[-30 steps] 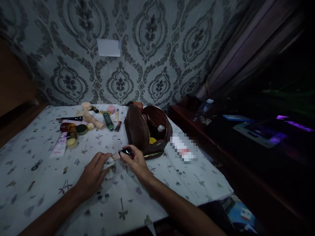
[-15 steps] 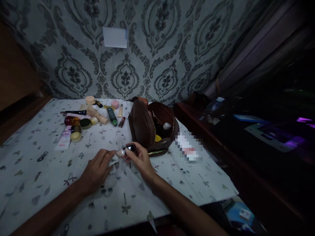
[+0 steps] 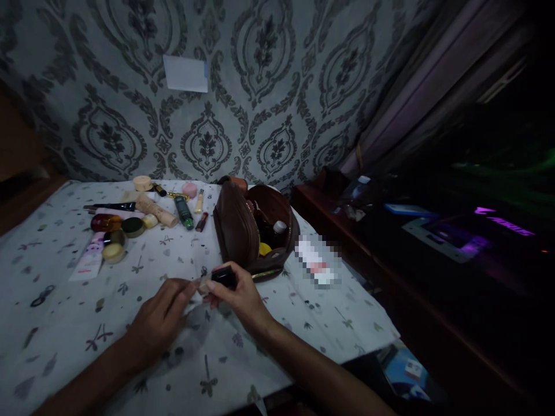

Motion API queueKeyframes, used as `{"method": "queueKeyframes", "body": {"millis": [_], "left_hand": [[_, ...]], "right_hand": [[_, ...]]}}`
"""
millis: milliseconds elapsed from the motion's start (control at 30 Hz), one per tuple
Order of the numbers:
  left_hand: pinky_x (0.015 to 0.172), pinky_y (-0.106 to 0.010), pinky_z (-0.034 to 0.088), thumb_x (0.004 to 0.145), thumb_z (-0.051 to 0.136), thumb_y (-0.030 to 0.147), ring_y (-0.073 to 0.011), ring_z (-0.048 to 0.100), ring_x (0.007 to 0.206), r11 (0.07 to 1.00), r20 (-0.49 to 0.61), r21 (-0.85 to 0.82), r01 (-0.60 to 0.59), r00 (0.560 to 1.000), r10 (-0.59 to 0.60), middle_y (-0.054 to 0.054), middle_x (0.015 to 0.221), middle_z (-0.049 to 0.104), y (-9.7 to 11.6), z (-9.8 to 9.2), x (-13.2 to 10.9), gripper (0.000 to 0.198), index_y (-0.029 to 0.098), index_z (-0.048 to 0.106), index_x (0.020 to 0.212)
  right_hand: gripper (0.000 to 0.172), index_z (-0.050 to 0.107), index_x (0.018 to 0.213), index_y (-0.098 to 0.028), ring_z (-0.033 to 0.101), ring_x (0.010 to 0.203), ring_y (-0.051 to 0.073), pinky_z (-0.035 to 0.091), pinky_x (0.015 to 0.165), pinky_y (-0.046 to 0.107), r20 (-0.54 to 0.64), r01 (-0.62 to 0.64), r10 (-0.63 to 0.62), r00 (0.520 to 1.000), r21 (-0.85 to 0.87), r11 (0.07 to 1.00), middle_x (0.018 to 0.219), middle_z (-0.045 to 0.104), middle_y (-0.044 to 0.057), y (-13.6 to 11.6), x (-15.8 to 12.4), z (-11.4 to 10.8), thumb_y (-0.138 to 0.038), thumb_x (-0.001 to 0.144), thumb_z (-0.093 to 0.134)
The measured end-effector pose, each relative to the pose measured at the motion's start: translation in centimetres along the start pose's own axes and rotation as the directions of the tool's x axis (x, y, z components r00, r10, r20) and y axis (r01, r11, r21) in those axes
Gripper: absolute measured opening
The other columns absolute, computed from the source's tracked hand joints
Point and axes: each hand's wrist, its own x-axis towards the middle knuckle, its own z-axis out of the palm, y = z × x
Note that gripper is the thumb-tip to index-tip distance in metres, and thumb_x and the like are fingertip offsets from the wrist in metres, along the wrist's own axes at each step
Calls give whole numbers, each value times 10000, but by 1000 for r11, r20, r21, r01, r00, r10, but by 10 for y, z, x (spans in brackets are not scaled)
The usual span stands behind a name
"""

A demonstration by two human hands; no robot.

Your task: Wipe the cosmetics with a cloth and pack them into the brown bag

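My right hand (image 3: 236, 292) is closed round a small cosmetic bottle with a black cap (image 3: 224, 277), held tilted over the table. My left hand (image 3: 167, 309) pinches a crumpled white wipe (image 3: 193, 300) against the bottle's pale end, which the fingers mostly cover. Just beyond my right hand stands an open brown makeup bag (image 3: 236, 231). Inside the bag show a white-capped item (image 3: 279, 227) and something yellow (image 3: 265, 249); the rest of its inside is dark.
Cosmetics crowd the back left: a pink-and-white tube (image 3: 89, 260), an amber bottle (image 3: 105, 222), a beige tube (image 3: 156, 210) and a green tube (image 3: 183, 212). A patterned white cloth (image 3: 143, 381) covers the table. Right of the bag lies a blurred-out white item (image 3: 318, 263).
The view has shifted, moving the scene slightly left. My right fingers have slid over the bottle, hiding more of its pale body. Both hands keep their hold.
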Motion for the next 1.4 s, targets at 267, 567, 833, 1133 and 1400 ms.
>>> {"method": "queueKeyframes", "body": {"millis": [267, 567, 833, 1133, 1400], "left_hand": [[758, -287, 555, 973, 428, 227, -194, 662, 920, 880, 44, -389, 274, 959, -279, -57, 1027, 680, 16, -12, 43, 226, 240, 569, 1149], [718, -338, 559, 885, 496, 173, -262, 704, 901, 805, 515, -472, 360, 854, -80, -161, 1103, 710, 59, 40, 115, 798, 141, 58, 1552], [855, -404, 558, 829, 489, 87, -276, 683, 1053, 833, 493, -465, 300, 869, -39, -135, 1267, 656, 51, 68, 99, 741, 236, 212, 1501], [823, -409, 575, 780, 407, 23, -251, 706, 959, 911, 480, -362, 195, 877, 3, -124, 1156, 697, 46, 84, 84, 819, 218, 148, 1532], [751, -408, 586, 797, 409, 27, -249, 717, 886, 903, 473, -380, 200, 881, 5, -113, 1184, 687, 45, 83, 84, 859, 270, 79, 1552]], "right_hand": [[292, 616, 910, -204, 601, 641, 143, 506, 578, 270, -145, 252, -376, 915, -523, 814, 774, 622, -11, -92, -37, -53, -359, 719, 773], [310, 638, 928, -195, 608, 673, 158, 459, 601, 265, 178, 349, -509, 842, -899, 265, 774, 664, 6, -178, -7, -107, -436, 761, 739], [210, 631, 945, -206, 630, 688, 150, 419, 620, 243, 396, 397, -25, 918, -917, 32, 818, 690, -4, -181, 18, -115, -319, 791, 719], [224, 588, 930, -184, 617, 694, 176, 294, 547, 263, 262, 315, 186, 947, -873, -373, 782, 666, 25, -173, 39, -99, -262, 783, 737], [304, 640, 993, -217, 647, 789, 189, 344, 579, 255, 245, 288, 167, 955, -897, -335, 885, 685, 19, -161, 40, -108, -271, 737, 795]]}}
